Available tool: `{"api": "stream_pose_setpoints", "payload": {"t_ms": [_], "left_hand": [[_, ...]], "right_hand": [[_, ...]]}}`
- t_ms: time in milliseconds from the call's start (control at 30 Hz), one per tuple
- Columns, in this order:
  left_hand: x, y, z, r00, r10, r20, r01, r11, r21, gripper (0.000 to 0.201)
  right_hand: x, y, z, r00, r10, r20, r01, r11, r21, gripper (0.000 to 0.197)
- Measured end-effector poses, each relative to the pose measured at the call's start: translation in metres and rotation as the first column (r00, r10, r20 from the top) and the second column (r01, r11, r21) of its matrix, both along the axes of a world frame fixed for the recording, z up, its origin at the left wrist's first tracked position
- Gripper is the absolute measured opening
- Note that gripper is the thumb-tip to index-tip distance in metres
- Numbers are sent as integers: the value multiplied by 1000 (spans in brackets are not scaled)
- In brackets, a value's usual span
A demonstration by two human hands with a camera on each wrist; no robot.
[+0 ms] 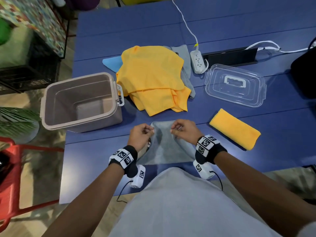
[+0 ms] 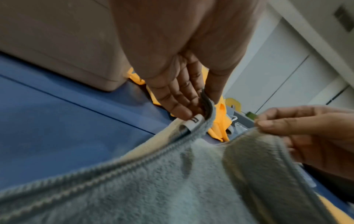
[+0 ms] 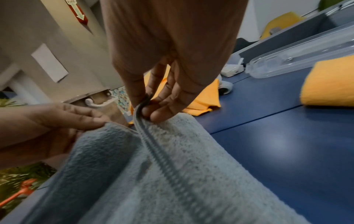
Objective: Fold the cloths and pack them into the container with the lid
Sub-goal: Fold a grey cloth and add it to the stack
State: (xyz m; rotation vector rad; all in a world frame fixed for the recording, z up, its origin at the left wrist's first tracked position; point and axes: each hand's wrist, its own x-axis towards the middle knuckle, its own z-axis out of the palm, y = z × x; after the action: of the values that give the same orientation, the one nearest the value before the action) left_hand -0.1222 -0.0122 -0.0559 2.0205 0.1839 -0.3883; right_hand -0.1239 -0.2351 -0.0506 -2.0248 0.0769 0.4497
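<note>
A grey cloth (image 1: 165,147) lies near the front edge of the blue table (image 1: 102,151), its far edge lifted. My left hand (image 1: 142,134) pinches the far left corner (image 2: 205,104) beside a white label (image 2: 193,122). My right hand (image 1: 183,130) pinches the far right corner (image 3: 142,104). The open beige container (image 1: 80,101) stands to the left, with nothing in it. Its clear lid (image 1: 235,85) lies handle-up at the right. A folded yellow cloth (image 1: 235,129) lies right of my hands. An unfolded yellow cloth (image 1: 152,77) is heaped beyond over a blue cloth (image 1: 111,63) and a grey cloth (image 1: 185,57).
A white power strip (image 1: 198,61) with its cable and a black bar (image 1: 229,56) sit at the far right. A black bag (image 1: 306,71) is at the right edge. A red stool (image 1: 15,168) and a plant (image 1: 17,120) stand off the table's left side.
</note>
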Motion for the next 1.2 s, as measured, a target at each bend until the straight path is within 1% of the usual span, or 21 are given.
{"api": "stream_pose_setpoints", "payload": {"t_ms": [67,233,300,433,567,633,733,833,900,1033,1100,1133,1167,1200], "left_hand": [[-3,-8,1,1000,22,-20,-23,998,-62,7],[-11,-17,6,1000,27,-13,-29,993,-117,8],[-13,-20,7,1000,21,10,-20,995,-98,8],[-18,-24,9,996,-11,90,9,1000,23,12],[-23,-23,13,992,-32,118,24,998,66,7],[-25,-23,15,991,-23,134,13,997,75,5],[-27,-25,17,989,14,146,-26,996,83,5],[-28,-25,20,988,54,147,-67,994,83,7],[-28,-24,19,987,81,142,-90,994,57,8],[-32,-25,22,993,48,104,-46,999,-21,9],[-36,-26,26,998,15,68,-9,996,-93,15],[-39,-25,27,998,1,56,5,995,-104,20],[-40,-25,28,998,-2,55,7,996,-90,23],[-39,-24,25,998,8,57,-4,998,-65,24]], "right_hand": [[2,11,-1,998,-14,-64,21,995,98,6],[2,25,1,989,-34,-146,64,977,202,13],[0,28,3,982,-41,-183,86,965,249,15],[-4,31,5,974,-32,-226,102,947,305,17],[-9,29,7,970,-19,-244,107,929,353,18],[-13,31,9,970,-43,-239,131,921,368,19],[-14,37,11,966,-85,-243,173,914,368,19],[-14,41,11,968,-96,-233,176,919,353,16],[-14,41,11,969,-102,-226,177,923,341,16],[-19,40,13,974,-102,-202,164,931,325,14],[-19,36,10,982,-91,-167,133,955,263,13],[-20,35,9,986,-71,-152,106,967,231,13],[-20,33,9,989,-42,-140,72,973,218,16],[-21,32,10,992,3,-124,23,977,213,24]]}}
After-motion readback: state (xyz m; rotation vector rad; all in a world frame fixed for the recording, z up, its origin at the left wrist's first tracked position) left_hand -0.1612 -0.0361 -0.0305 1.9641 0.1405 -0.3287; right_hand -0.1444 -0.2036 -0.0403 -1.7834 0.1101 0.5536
